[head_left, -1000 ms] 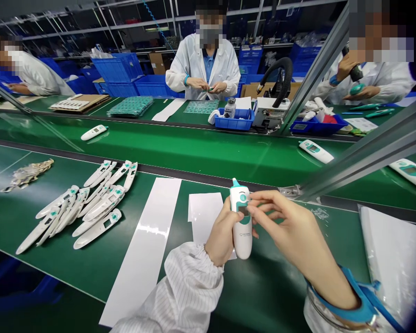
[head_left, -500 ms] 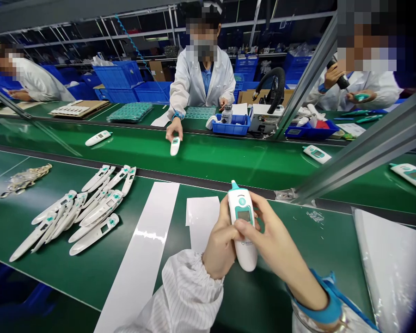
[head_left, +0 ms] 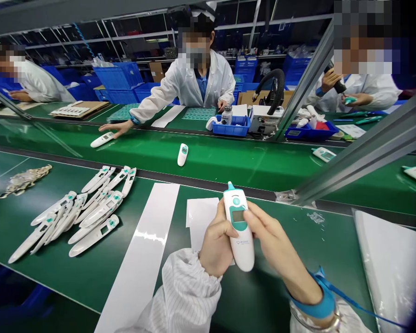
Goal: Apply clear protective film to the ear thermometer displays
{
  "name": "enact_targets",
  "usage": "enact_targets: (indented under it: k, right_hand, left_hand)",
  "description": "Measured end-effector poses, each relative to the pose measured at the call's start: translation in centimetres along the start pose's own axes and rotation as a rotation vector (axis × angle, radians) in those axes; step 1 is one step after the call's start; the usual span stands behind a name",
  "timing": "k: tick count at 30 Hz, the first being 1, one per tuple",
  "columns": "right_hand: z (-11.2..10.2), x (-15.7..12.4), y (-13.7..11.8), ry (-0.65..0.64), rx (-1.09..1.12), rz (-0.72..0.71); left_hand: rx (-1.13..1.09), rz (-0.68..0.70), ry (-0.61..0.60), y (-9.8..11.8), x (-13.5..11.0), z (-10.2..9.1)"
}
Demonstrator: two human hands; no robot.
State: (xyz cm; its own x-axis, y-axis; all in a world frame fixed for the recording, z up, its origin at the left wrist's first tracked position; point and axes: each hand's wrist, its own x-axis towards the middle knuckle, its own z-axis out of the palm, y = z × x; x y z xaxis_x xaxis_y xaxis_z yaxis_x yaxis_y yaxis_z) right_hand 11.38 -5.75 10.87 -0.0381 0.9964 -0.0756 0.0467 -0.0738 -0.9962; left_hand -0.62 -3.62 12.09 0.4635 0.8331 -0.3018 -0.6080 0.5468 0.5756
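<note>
A white thermometer (head_left: 241, 231) with a teal button and tip stands upright between both of my hands, above the green bench. My left hand (head_left: 217, 243) is wrapped round its left side, thumb near the screen. My right hand (head_left: 273, 247) grips the right side, fingertips touching the edge beside the screen. Under my hands lies a small white sheet (head_left: 201, 217). A long white strip (head_left: 142, 254) lies to the left of it. Further left is a pile of white thermometer shells (head_left: 79, 212).
A green conveyor belt (head_left: 229, 162) carries finished thermometers (head_left: 182, 154). A person in a white coat across the belt reaches toward one (head_left: 103, 139). Slanted metal frame bars (head_left: 360, 148) cross on the right. Clear plastic sheets (head_left: 391, 263) lie at the right edge. Blue bins (head_left: 230, 125) stand behind.
The person opposite set a thermometer on the belt and now stretches an arm to the left one. My right fingers slid from the screen front to the thermometer's side.
</note>
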Motion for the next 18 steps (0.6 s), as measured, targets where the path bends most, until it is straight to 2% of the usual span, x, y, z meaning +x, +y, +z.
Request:
enact_targets:
  k: [3,6,8,10,14,16,18]
  right_hand:
    - [0.1,0.7,0.5,-0.068,0.023,0.024]
    - [-0.3,3.7,1.6,-0.097,-0.166,-0.002]
    - [-1.9,7.3,2.7,-0.009,-0.382,0.061]
    - [-4.5,11.7,3.7,0.123,-0.489,0.134]
    - [-10.3,19.4,4.9,0.381,-0.586,0.25]
    - [-12.1,21.2,5.3,0.437,-0.553,0.279]
    - [-12.8,21.6,5.6,0.441,-0.471,0.277]
  left_hand:
    - [-0.033,-0.023,-0.001,0.0,0.8,-0.5]
    - [-0.029,-0.033,0.024,-0.3,1.7,-1.4]
    - [0.107,-0.063,0.122,-0.1,2.2,-2.3]
    - [0.366,-0.078,0.227,0.8,2.7,-3.3]
    - [0.777,0.038,0.345,4.7,5.7,-5.4]
    - [0.864,0.127,0.449,7.3,8.3,-6.5]
    - [0.943,0.18,0.537,9.6,11.2,-7.4]
